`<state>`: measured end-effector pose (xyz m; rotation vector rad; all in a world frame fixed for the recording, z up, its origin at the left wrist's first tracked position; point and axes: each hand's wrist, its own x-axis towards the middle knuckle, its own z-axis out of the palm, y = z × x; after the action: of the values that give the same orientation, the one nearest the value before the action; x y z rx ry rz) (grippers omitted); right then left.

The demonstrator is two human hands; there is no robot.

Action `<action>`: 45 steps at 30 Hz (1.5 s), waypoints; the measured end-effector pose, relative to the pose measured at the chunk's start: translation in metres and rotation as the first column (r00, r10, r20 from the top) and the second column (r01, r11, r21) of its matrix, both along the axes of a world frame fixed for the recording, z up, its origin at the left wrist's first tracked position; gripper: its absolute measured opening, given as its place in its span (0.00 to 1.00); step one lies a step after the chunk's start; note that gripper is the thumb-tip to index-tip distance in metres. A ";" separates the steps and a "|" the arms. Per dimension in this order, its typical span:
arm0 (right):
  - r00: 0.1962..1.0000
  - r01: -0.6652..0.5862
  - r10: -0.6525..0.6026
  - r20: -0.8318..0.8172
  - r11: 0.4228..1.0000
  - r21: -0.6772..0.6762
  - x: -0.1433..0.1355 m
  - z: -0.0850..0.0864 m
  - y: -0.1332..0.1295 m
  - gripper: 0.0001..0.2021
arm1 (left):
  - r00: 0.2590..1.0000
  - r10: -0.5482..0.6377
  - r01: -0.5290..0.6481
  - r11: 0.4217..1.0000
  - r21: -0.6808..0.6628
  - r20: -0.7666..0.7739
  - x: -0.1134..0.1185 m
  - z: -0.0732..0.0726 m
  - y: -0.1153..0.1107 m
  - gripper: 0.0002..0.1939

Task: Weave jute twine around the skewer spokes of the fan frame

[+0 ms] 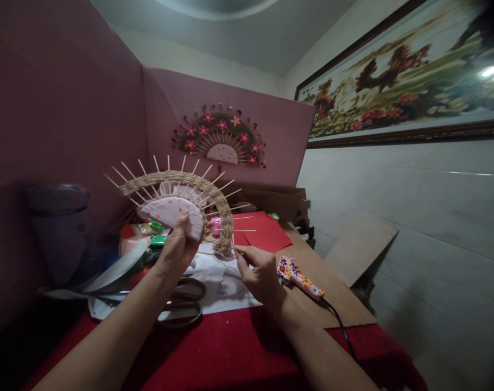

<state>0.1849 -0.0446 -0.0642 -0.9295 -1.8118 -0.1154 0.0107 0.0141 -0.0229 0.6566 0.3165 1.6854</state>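
My left hand grips a half-round fan by its pale, pink-spotted centre, thumb on the front face. Thin wooden sticks radiate from that centre, and a band of brown twine is woven across them in an arc. At the band's lower right end, my right hand is closed, thumb and forefinger pinched at the twine beside the last stick. Some loose twine hangs just left of those fingertips. Exactly what lies inside the pinch is too small to make out.
Large scissors lie under my left forearm. A flower-patterned glue gun with a black cord rests on brown cardboard at right. Behind are red sheets and bagged supplies. A finished flowered fan hangs on the pink panel.
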 end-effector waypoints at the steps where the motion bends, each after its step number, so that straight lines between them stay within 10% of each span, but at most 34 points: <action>1: 1.000 -0.009 0.009 -0.014 1.000 -0.010 0.000 0.000 -0.001 0.10 | 1.000 -0.002 0.002 1.000 -0.002 0.013 0.000 0.001 -0.001 0.07; 14: 0.999 -0.033 0.039 0.022 0.973 -0.227 -0.002 -0.005 0.002 0.10 | 0.994 -0.076 0.076 0.997 0.000 0.073 -0.002 0.003 -0.006 0.08; 23: 0.915 -0.250 0.104 -0.389 0.905 -0.346 -0.003 -0.003 0.012 0.13 | 0.992 -0.120 0.124 0.985 -0.120 0.045 -0.004 0.007 -0.009 0.08; 40: 0.940 0.231 -0.243 -0.238 0.970 -0.078 0.006 0.004 0.006 0.12 | 0.994 -0.040 0.007 0.951 -0.308 -0.100 -0.014 0.006 -0.002 0.07; 45: 0.950 0.195 -0.200 -0.241 0.980 -0.045 0.010 0.007 0.007 0.10 | 0.988 -0.018 -0.029 0.952 -0.304 -0.150 -0.017 0.008 0.000 0.06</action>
<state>0.1946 -0.0375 -0.0571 -1.0895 -1.4927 -0.1029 -0.0059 0.0137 -0.0151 0.5516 0.6747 1.5509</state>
